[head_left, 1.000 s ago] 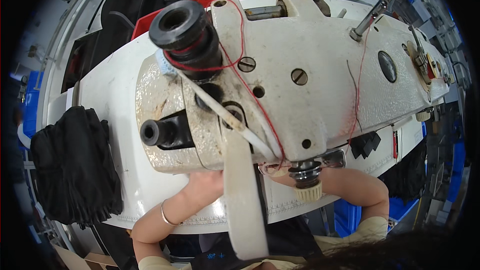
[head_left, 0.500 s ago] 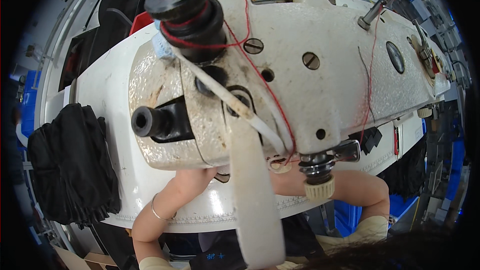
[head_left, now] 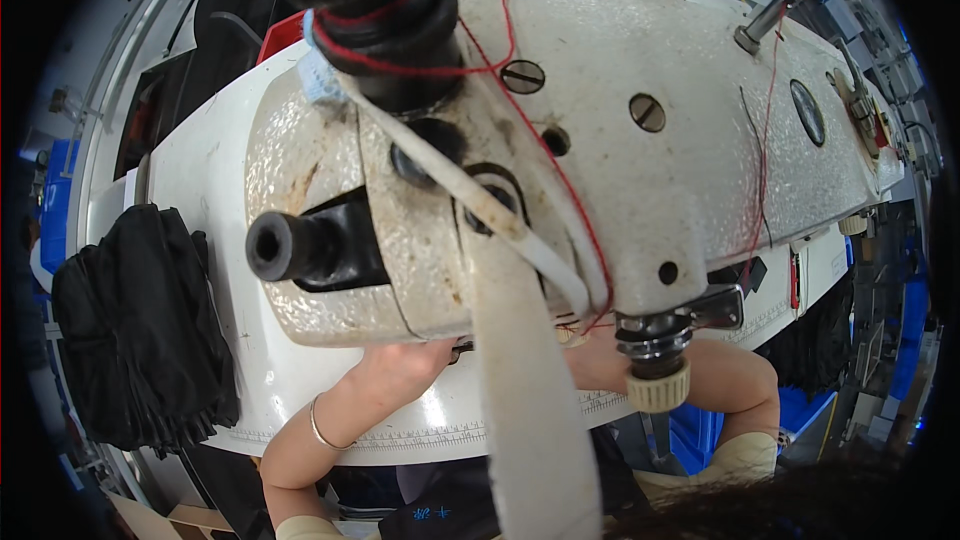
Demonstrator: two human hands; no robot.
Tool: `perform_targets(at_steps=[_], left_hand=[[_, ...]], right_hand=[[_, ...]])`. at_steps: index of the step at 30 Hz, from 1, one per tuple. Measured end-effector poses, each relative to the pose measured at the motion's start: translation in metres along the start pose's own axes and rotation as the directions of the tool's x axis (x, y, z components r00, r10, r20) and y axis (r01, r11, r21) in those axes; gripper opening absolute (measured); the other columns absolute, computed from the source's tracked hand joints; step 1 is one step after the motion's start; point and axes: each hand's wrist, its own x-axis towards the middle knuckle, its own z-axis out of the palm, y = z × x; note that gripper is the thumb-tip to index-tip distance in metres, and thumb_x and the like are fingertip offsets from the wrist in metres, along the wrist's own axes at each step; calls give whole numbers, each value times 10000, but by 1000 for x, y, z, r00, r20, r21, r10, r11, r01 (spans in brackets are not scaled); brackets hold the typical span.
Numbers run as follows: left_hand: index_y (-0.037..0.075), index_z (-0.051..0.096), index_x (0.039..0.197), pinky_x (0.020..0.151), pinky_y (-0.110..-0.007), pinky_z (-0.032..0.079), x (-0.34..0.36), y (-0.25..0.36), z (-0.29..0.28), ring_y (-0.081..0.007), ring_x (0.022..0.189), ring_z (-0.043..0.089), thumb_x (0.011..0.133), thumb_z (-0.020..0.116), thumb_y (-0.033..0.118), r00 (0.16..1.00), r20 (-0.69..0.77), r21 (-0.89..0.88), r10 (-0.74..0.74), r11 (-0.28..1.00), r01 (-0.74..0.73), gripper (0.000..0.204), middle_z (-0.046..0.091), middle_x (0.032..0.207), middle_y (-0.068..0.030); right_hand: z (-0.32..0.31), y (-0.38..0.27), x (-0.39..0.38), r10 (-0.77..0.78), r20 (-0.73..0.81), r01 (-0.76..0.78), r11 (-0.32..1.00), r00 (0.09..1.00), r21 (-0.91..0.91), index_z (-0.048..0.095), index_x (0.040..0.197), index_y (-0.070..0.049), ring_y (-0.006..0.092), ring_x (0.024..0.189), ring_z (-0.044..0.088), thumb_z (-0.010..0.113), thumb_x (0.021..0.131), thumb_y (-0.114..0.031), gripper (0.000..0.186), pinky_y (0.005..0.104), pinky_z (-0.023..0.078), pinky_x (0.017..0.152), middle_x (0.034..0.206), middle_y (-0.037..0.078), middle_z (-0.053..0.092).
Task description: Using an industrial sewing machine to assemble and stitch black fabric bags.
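The white head of a sewing machine (head_left: 620, 170) fills the middle of the view and covers most of my hands. Below its front end, the back of my left hand (head_left: 405, 368) shows, with a bracelet (head_left: 318, 422) on the wrist. A small dark piece (head_left: 460, 350) is beside that hand; its kind is unclear. My right hand (head_left: 592, 360) comes in from the right under the machine, partly behind a white strip (head_left: 535, 390) and a tension knob (head_left: 658, 383). Fingers of both hands are hidden, so what they hold cannot be seen. Red thread (head_left: 562, 180) runs over the machine head.
A stack of black fabric pieces (head_left: 140, 330) lies on the left of the white table (head_left: 225, 210). A ruler scale (head_left: 400, 442) follows the table's near edge. More black cloth (head_left: 815, 330) hangs at the right, near a blue bin (head_left: 695, 437).
The machine head appears larger and slightly shifted in view. More of my left hand shows below the machine, and its wrist sits a little lower. My right forearm stays nearly in place.
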Motion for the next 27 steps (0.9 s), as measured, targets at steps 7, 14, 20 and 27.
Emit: perform_targets(at_steps=[7,14,20,27], left_hand=[[13,679,1007,861,-443,498,0,-4,1,-338,968,624,578,617,-26,970,-93,235,225,952,-199,435,645,1047,-165],[14,671,1011,863,-439,493,2,-1,-3,-350,953,616,572,637,-25,990,-18,110,143,984,-140,443,642,1010,-167],[13,665,1021,871,-446,487,3,2,-7,-356,963,610,590,641,-28,999,-7,-37,45,998,-45,434,635,1024,-174],[16,674,1020,878,-455,481,6,8,-15,-359,985,605,592,651,-28,1000,7,-43,28,999,-28,431,635,1043,-173]], right_hand=[[5,1,2,2,-105,-6,999,994,-38,552,606,-92,244,848,558,582,550,-180,109,380,459,836,703,37,573],[6,0,-1,20,-47,-17,998,999,55,570,648,-86,232,860,555,577,577,-179,117,366,456,820,766,31,584],[6,1,3,53,-93,-56,998,994,-26,606,1021,13,227,859,560,567,653,-168,412,341,456,810,828,54,621],[1,1,1,11,-99,-16,998,995,-54,590,1063,57,253,879,566,565,664,-176,463,377,457,869,868,104,637]])
